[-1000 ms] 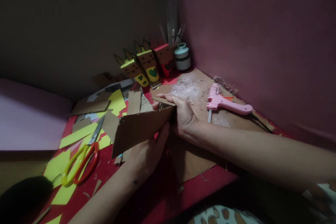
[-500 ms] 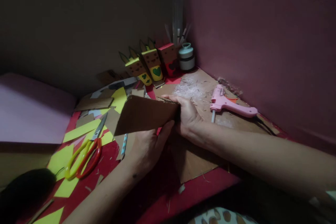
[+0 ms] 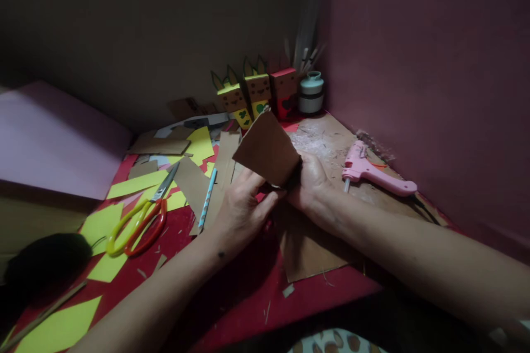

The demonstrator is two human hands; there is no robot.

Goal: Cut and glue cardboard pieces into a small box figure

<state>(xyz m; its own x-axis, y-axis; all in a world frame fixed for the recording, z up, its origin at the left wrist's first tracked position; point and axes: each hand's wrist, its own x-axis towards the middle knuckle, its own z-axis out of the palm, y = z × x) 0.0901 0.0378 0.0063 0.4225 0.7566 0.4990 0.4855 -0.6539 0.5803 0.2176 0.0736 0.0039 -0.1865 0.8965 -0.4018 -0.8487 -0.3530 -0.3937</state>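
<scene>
A brown cardboard piece (image 3: 269,149) is held up between both hands, one corner pointing up and away. My left hand (image 3: 248,201) grips its lower edge, thumb toward the right, with the fingers partly behind it. My right hand (image 3: 312,182) is closed on its right-hand corner, where the fingers are mostly hidden. Something small and red shows between the hands, too little to name. Beneath them a flat cardboard sheet (image 3: 306,256) lies on the red table (image 3: 248,309).
Yellow-and-red-handled scissors (image 3: 144,220) lie among yellow paper scraps at left, near a patterned blue strip (image 3: 207,198). A pink glue gun (image 3: 375,174) rests at right. Cardboard figures (image 3: 257,87) and a pale blue jar (image 3: 311,91) stand at the back.
The cardboard piece has turned in my hands: its long face now shows as a diamond with a corner raised. The whole view has shifted, so the table's things appear farther right.
</scene>
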